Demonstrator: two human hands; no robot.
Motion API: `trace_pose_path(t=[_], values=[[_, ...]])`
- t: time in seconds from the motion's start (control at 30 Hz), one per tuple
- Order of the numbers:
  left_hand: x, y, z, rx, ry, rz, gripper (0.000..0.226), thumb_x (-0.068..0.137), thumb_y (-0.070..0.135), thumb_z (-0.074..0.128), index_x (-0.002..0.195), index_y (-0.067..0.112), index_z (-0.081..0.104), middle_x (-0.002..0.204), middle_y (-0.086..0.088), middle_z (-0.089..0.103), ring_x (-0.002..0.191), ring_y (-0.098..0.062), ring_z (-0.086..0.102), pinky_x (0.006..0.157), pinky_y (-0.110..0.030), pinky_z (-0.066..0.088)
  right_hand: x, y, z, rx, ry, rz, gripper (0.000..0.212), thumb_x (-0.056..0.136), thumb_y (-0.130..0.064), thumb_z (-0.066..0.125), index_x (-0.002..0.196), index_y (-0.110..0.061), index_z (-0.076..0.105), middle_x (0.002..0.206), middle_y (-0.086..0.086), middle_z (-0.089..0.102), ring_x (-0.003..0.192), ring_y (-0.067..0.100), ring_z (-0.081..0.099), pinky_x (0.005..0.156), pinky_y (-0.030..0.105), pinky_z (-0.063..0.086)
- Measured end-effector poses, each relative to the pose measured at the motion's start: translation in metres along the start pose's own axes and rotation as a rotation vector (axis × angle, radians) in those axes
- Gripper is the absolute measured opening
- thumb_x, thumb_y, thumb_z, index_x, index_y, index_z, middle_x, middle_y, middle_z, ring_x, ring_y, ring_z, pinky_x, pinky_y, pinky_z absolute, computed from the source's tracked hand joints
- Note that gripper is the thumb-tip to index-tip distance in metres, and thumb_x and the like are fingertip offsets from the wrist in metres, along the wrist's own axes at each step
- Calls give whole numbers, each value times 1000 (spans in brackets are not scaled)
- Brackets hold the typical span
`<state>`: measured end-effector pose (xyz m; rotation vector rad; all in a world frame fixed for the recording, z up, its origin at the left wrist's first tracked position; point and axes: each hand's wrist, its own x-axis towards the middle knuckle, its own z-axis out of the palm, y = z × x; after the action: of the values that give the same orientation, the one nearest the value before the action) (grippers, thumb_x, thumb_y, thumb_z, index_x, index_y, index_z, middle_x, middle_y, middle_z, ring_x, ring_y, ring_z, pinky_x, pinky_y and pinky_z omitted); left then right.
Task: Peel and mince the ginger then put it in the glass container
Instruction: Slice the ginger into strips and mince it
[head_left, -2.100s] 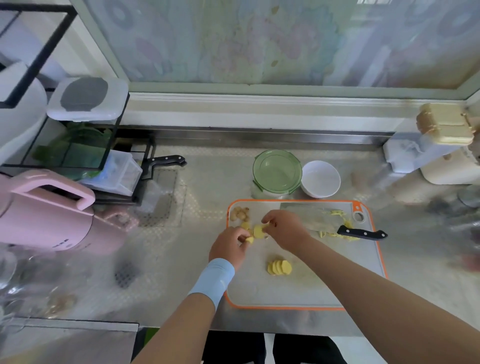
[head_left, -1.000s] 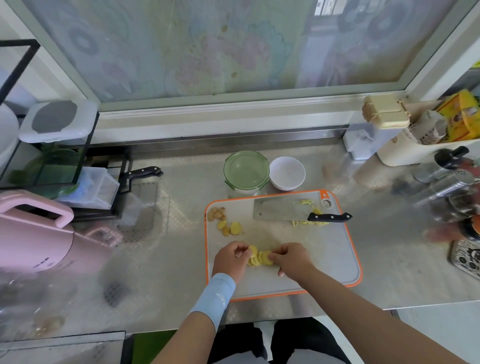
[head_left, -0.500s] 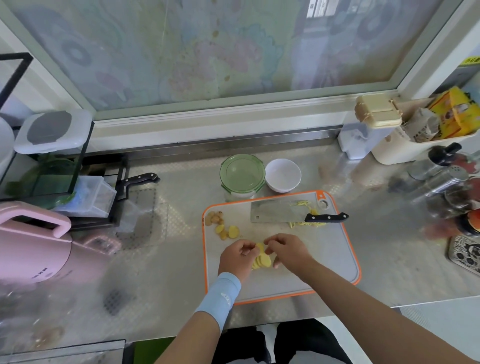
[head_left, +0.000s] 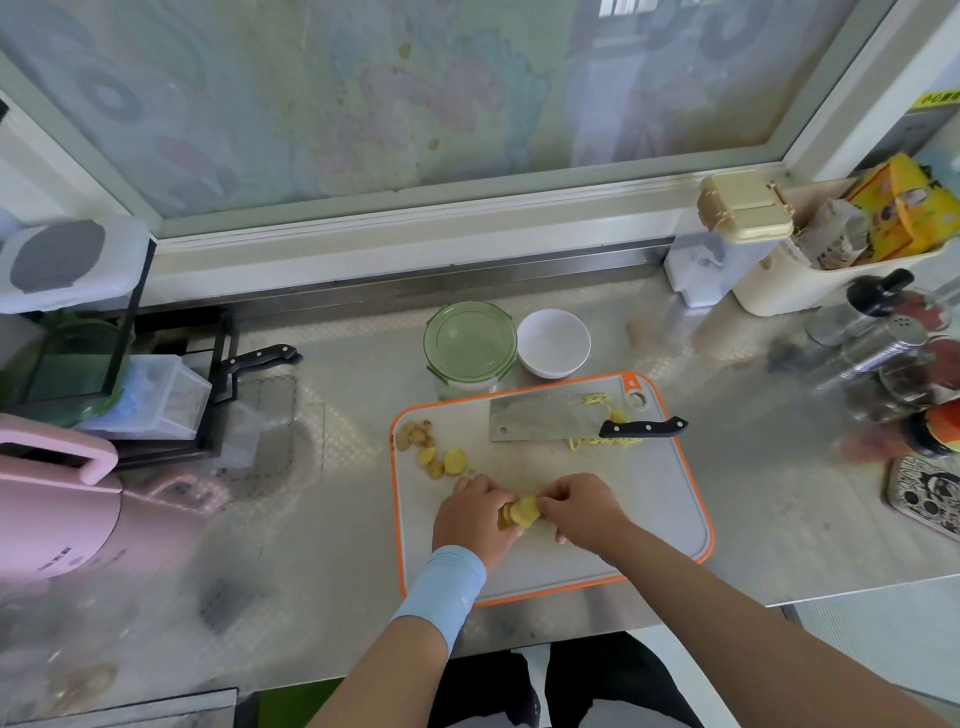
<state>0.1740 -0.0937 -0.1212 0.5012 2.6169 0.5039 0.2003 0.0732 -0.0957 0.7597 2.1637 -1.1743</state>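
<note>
Both hands have come back from the far-left pieces to the stack at mid-board.
My left hand (head_left: 470, 519) and right hand (head_left: 584, 512) pinch one stack of ginger slices (head_left: 521, 512) from either side, fingers curled, above the cutting board (head_left: 649, 509). Three loose slices (head_left: 453, 460) and a clump of peel (head_left: 413, 434) lie far left on the board. One cleaver (head_left: 545, 417) lies along the far edge, ginger shreds (head_left: 602, 442) by its handle. One glass container (head_left: 470, 345), green lid on, and one white bowl (head_left: 554, 343) stand just beyond.

Reaches forward with both forearms angled inward. Holds left hand (head_left: 470, 515) and right hand (head_left: 583, 512) close together, backs up, fingers curled. Pinches ginger slices (head_left: 521, 512) from both sides. Wears a pale blue cuff on the left wrist.
</note>
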Motion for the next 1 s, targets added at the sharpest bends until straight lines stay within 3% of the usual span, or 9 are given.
trace_pose_path(t=[0.2, 0.33, 0.57, 0.7, 0.87, 1.0], values=[[2, 0, 1, -22, -3, -6, 29, 83, 46, 65, 108, 34, 69, 105, 9, 56, 108, -17, 45, 83, -32, 47, 5, 1, 8, -97, 55, -1, 9, 80, -28, 63, 75, -26, 70, 68, -4, 68, 62, 16, 68, 62, 32, 60], [3, 0, 0, -6, -29, -12, 29, 84, 48, 62, 110, 35, 69, 108, 8, 55, 110, -17, 44, 84, -32, 47, 2, 2, 13, -150, 101, -32, 4, 79, -30, 64, 81, -28, 67, 82, -10, 65, 72, 12, 64, 63, 30, 57], [3, -1, -2, 37, -67, 2, 33, 86, 48, 57, 115, 35, 65, 114, 8, 53, 116, -17, 42, 85, -31, 46, -1, -1, 12, -426, 51, -172, 24, 88, -39, 49, 99, -33, 70, 91, -10, 65, 81, 15, 60, 67, 26, 50], [3, -12, -11, -69, -64, -4, 41, 87, 44, 58, 127, 35, 57, 121, 10, 51, 119, -14, 44, 90, -30, 46, 6, -22, 7, -478, 76, -212, 27, 90, -42, 46, 96, -29, 70, 90, -7, 67, 80, 17, 61, 70, 27, 51], [14, -38, -33, -201, 172, -237, 31, 94, 22, 51, 122, 31, 60, 122, 7, 54, 118, -16, 47, 86, -30, 44, 29, -64, 21, -468, 95, -313, 21, 88, -35, 52, 102, -32, 68, 104, -8, 68, 100, 19, 63, 82, 28, 50], [24, -62, -45, -187, 198, -359, 26, 93, 18, 53, 114, 28, 64, 122, 2, 55, 115, -23, 48, 84, -34, 44, 46, -89, 40, -547, 38, -377, 33, 93, -30, 53, 124, -36, 57, 118, -5, 61, 113, 20, 58, 89, 30, 46]])
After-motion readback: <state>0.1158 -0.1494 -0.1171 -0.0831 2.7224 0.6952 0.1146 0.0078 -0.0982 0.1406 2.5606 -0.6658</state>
